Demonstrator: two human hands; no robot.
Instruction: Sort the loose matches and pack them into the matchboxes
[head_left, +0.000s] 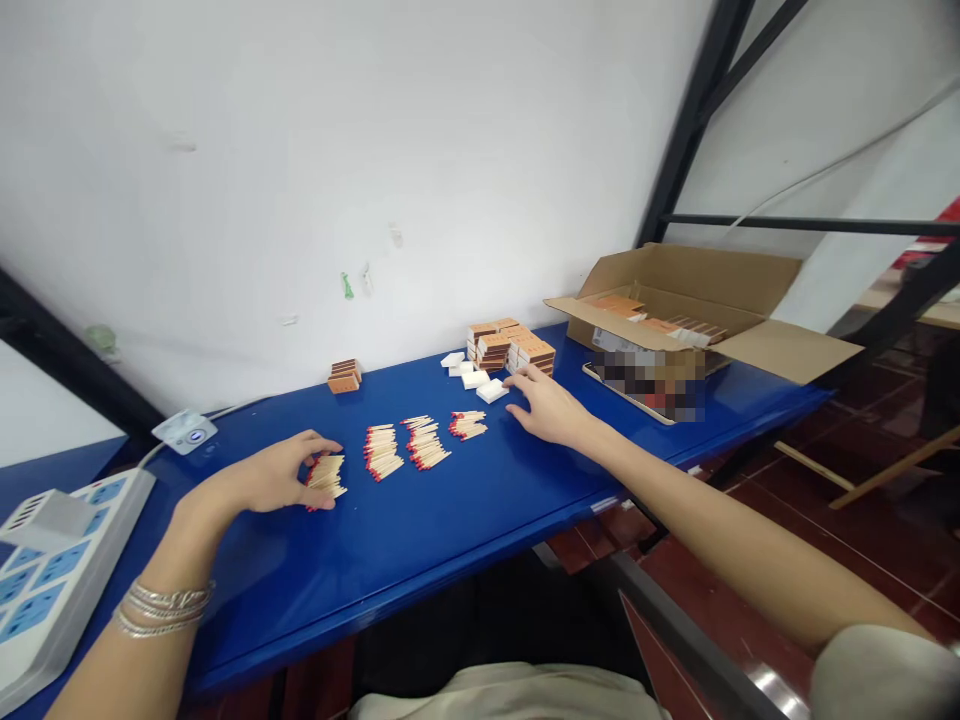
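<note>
1. The left hand curls round a pile of matches. We see the fingers over its far side and the thumb at its near side, closed narrowly on the sticks, while the pile rests on the blue table.
2. The right hand lies open and flat, fingers spread, holding nothing. Its fingertips reach the foot of the stack of matchboxes, which we take as our landmark. We cannot tell whether they touch it.
3. A white tray lies just left of those fingertips, in front of the stack and near it.
4. The gripped pile sits well to the left of the stack and nearer to the person. It is the farthest from the stack in a row of four.
5. From there a second pile, a third pile and a fourth pile run toward the stack, all red-headed. The fourth lies near the stack's front left.
6. More white trays lie just beside the stack's left side.
7. A small stack of boxes stands well left of the stack, by the wall.
8. An open cardboard box stands near the stack's right side, with more boxes inside.
9. Farthest left of the stack we see a power strip and a white plug, and bracelets circle the left wrist.
</note>
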